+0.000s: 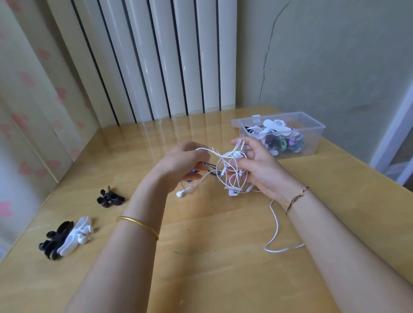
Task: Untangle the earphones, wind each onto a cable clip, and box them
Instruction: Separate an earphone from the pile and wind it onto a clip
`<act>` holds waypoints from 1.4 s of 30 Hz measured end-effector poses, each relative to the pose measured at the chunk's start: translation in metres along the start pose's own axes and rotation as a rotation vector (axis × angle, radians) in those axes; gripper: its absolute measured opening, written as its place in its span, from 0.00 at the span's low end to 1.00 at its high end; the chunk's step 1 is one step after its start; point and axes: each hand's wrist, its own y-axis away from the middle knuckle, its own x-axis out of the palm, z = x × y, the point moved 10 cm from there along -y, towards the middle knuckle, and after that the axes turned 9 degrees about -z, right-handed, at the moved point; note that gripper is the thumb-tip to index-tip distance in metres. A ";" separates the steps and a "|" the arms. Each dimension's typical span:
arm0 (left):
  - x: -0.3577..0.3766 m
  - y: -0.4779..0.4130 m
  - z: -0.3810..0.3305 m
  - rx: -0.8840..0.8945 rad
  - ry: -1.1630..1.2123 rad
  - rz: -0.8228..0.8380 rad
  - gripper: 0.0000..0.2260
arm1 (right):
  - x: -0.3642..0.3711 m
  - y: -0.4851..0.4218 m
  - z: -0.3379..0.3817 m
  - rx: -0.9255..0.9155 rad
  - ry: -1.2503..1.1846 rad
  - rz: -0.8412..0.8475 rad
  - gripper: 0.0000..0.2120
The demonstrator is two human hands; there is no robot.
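— White cord is seen bunched between the hands. Is the tangle of earphones (229, 169) held by both?
— It is. The tangle is gripped by the curled fingers of the right hand (258, 170), above the wooden table (206, 274). One white strand from it and a dark blue cable (209, 167) are pinched by the left hand (180, 164), whose fingers are bent inward.
— What is found below the hands?
— A white earbud (180, 193) is hung just under the left hand; whether the table is touched cannot be told. A loose white cable (276, 229) is trailed from the tangle across the table beneath the right wrist.
— Where are the box and clips placed?
— A clear plastic box (315, 128), with wound earphones (276, 129) inside, is set just beyond the right hand. Black cable clips (110, 198) are laid to the left of the left hand, and a black and white pile of clips (64, 238) is laid beside the left forearm.
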 end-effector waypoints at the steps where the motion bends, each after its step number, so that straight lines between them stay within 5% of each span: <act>1: 0.004 0.000 0.001 -0.015 0.039 0.030 0.08 | -0.001 0.000 -0.001 0.007 0.007 -0.004 0.21; 7: 0.001 -0.004 -0.006 -0.033 0.319 0.005 0.11 | -0.009 0.001 -0.005 0.122 -0.134 -0.055 0.08; 11: -0.003 0.000 -0.012 -0.009 0.471 0.034 0.11 | -0.019 0.001 -0.006 0.077 -0.021 -0.134 0.09; 17: -0.004 0.002 0.009 -0.086 0.069 0.016 0.05 | -0.024 0.000 0.001 0.081 -0.005 -0.169 0.11; 24: 0.033 0.011 0.005 0.051 -0.225 0.222 0.21 | -0.010 0.003 0.004 0.094 -0.079 -0.135 0.09; 27: 0.041 0.006 0.001 0.129 -0.296 0.168 0.11 | -0.009 0.001 0.003 0.092 -0.094 -0.127 0.08; 29: 0.038 0.005 0.001 0.118 -0.205 0.122 0.02 | -0.013 -0.001 0.000 0.103 -0.094 -0.145 0.05; 35: 0.026 0.006 0.003 -0.007 0.228 0.056 0.06 | -0.039 -0.003 -0.010 0.113 -0.016 -0.244 0.02; 42: 0.023 0.008 -0.003 -0.025 0.263 0.010 0.09 | -0.039 0.001 -0.010 0.078 0.333 -0.169 0.06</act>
